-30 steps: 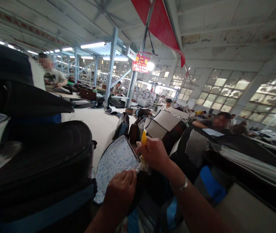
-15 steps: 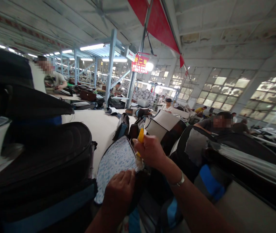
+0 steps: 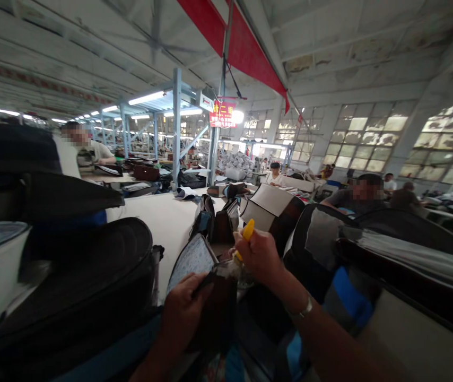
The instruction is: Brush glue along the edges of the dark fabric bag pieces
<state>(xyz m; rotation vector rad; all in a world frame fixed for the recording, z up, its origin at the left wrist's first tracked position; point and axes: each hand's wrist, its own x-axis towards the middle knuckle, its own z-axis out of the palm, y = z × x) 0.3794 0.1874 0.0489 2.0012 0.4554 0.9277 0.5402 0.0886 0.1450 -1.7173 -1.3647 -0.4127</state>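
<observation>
Right hand point(image 3: 261, 260), in the head view, is closed around a slim yellow-handled tool point(image 3: 249, 229), whose blurred lower end is at the upper edge of a dark brown fabric piece point(image 3: 217, 310). Left hand point(image 3: 182, 306) clamps that piece's left side, just before a pale-blue patterned fabric panel point(image 3: 192, 259) near a white tabletop point(image 3: 150, 216).

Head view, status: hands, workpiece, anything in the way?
Right hand gripping yellow-handled tool, its tip blurred. Left hand gripping dark fabric, patterned panel just beyond. Bulky dark pieces crowding the left, none covering the hands.
</observation>
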